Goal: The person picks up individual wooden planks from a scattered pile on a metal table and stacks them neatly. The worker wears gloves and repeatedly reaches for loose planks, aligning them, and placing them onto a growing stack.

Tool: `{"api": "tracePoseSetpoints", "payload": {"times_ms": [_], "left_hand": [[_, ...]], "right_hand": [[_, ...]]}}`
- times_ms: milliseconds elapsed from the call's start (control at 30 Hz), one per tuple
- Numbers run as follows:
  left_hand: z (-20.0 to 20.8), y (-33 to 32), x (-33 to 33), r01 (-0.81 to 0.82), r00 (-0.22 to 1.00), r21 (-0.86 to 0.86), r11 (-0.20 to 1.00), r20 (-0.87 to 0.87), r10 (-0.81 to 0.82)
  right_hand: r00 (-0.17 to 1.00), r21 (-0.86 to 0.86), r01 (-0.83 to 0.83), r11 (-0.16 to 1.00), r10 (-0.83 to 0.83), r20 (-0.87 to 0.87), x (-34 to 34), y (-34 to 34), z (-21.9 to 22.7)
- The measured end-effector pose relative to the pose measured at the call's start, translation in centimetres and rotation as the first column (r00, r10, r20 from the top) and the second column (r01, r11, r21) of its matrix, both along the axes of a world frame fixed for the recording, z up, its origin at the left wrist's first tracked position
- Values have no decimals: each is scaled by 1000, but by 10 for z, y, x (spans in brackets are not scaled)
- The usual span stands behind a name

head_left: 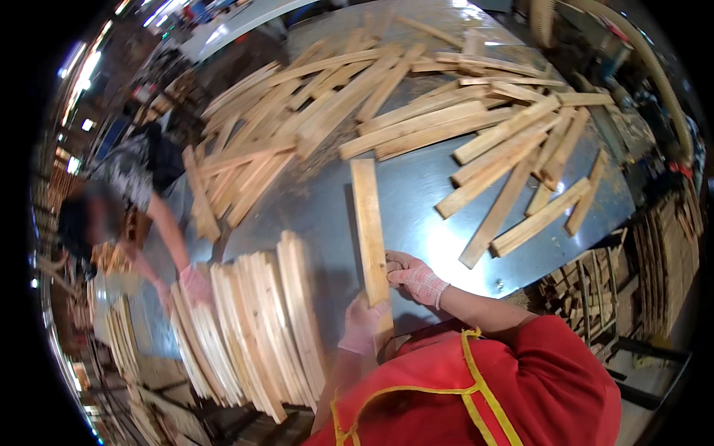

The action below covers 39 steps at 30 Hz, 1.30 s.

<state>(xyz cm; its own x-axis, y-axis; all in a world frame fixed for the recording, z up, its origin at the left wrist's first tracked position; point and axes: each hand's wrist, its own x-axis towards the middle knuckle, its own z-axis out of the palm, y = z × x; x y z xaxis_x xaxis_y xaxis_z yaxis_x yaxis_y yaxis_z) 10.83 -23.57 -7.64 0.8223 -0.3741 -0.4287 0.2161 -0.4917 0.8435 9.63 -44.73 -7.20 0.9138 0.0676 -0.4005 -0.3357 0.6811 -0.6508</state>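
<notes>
A single wooden plank (368, 223) reaches away from my body over the metal table. My left hand (363, 325), in a pale glove and slightly blurred, grips its near end from the left. Higher up on the right edge, my right hand (416, 279), also gloved, has its fingers curled against the wood; its fingertips are partly hidden. Just left of my left hand stands a row of planks (256, 327) packed side by side, their tops roughly level.
Loose planks (431, 126) lie in a jumbled pile across the far side of the metal table (312, 201). At the left, a co-worker's gloved hands (196, 285) rest on the row's far end. A rack of wood pieces (587, 290) stands beyond the right edge.
</notes>
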Motion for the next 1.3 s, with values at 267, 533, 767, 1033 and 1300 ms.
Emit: {"api": "tracePoseSetpoints", "payload": {"times_ms": [267, 533, 767, 1033, 1300], "left_hand": [[7, 124, -59, -382, 728, 745, 546, 607, -318], [-4, 118, -31, -201, 950, 925, 323, 264, -166], [-26, 133, -30, -302, 922, 914, 270, 353, -162], [27, 111, -13, -230, 972, 917, 326, 234, 29], [32, 31, -37, -246, 934, 690, 681, 358, -25]], "right_hand": [[978, -591, 156, 792, -206, -18, -9, -69, -26], [985, -848, -6, -529, -151, 88, 17, -319, -43], [928, -715, -112, -690, 185, -325, 85, -402, 0], [854, -656, -120, -745, 259, -451, 112, -370, -15], [841, -960, 9, -281, 521, -144, 143, -110, 141]]}}
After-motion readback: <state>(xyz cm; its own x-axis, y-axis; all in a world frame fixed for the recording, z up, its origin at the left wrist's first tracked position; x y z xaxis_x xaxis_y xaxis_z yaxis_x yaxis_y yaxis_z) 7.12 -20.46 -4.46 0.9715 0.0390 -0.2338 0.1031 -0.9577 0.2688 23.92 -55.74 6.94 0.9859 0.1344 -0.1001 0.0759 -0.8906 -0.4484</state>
